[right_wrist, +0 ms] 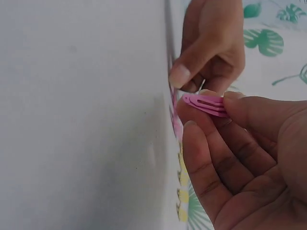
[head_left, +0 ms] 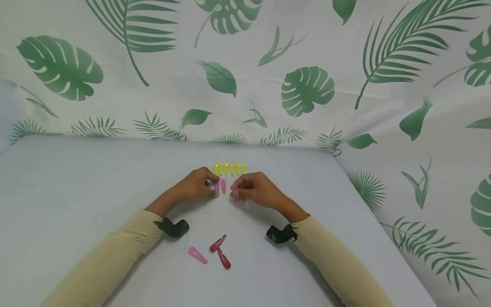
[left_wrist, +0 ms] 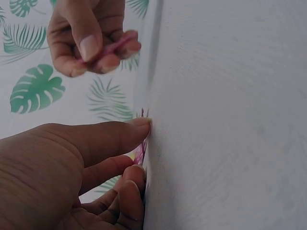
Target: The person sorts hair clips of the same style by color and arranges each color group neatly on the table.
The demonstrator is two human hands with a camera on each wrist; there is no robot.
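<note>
My left hand [head_left: 198, 183] pinches a pink snap hair clip [head_left: 216, 186] at its two ends, down on the white table. Right beside that clip lies another pink hair clip [head_left: 223, 186]. My right hand [head_left: 256, 189], raised a little off the surface, holds a third pink hair clip [right_wrist: 206, 104] between thumb and fingers. Just beyond both hands, several yellow hair clips [head_left: 231, 169] lie side by side in a row. In the left wrist view, the fingers of my left hand [left_wrist: 91, 163] hide most of their clip.
Closer to me on the table [head_left: 153, 273] lie a loose pink clip [head_left: 197, 255] and two red clips, one slanted [head_left: 218, 243] and one below it [head_left: 223, 259]. A leaf-printed white cloth [head_left: 253, 85] hangs behind and along the right side.
</note>
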